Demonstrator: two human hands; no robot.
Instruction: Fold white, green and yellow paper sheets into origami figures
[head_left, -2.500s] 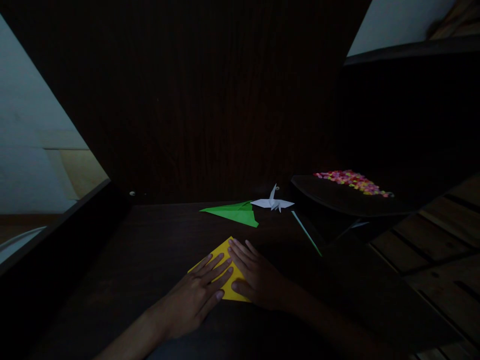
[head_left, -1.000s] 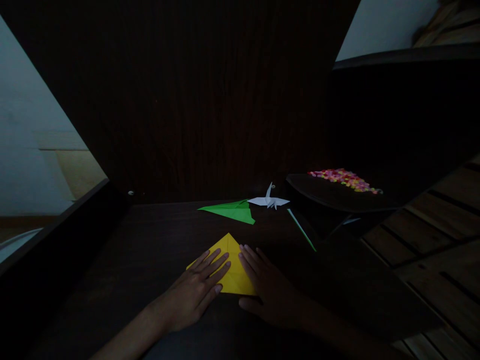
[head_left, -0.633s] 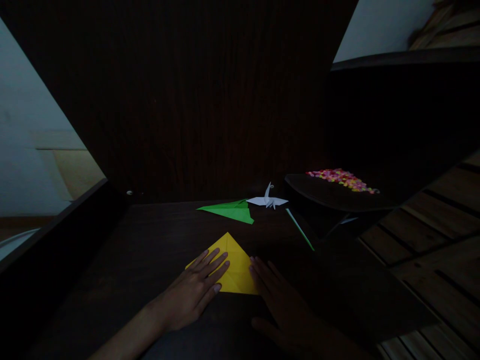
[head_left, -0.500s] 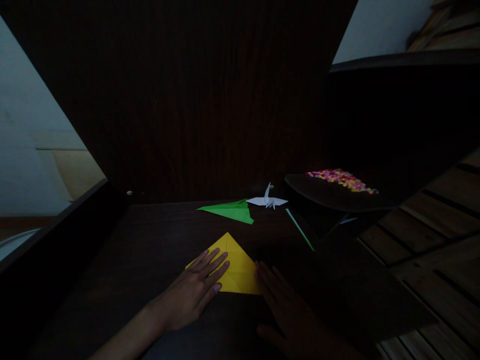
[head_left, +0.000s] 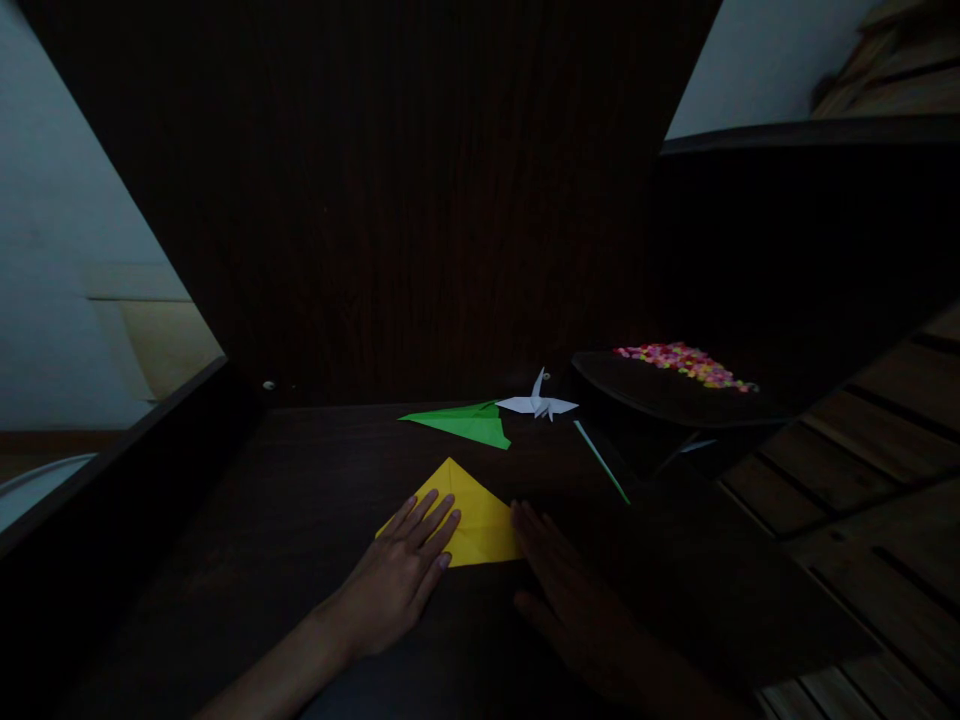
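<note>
I've got the folded sheet [head_left: 472, 515] flat on the desk [head_left: 300, 520] at centre, left hand [head_left: 401, 570] over its 8 o'clock corner, right hand [head_left: 570, 590] touching its 4 o'clock corner. At 12 o'clock lies a paper plane [head_left: 465, 423], a paper crane [head_left: 538, 402] beside it at 1 o'clock, and a tray of beads [head_left: 682, 362] at 2 o'clock.

yellow paper [head_left: 472, 508], folded triangle, flat on dark table [head_left: 300, 500]

My left hand [head_left: 394, 580] covers the yellow paper's [head_left: 476, 515] near-left corner. My right hand [head_left: 570, 600] is nearly lost in shadow (fingers barely traceable), so I cannot tell whether it touches the paper. The colourful bits [head_left: 686, 363] are too small to identify.
</note>
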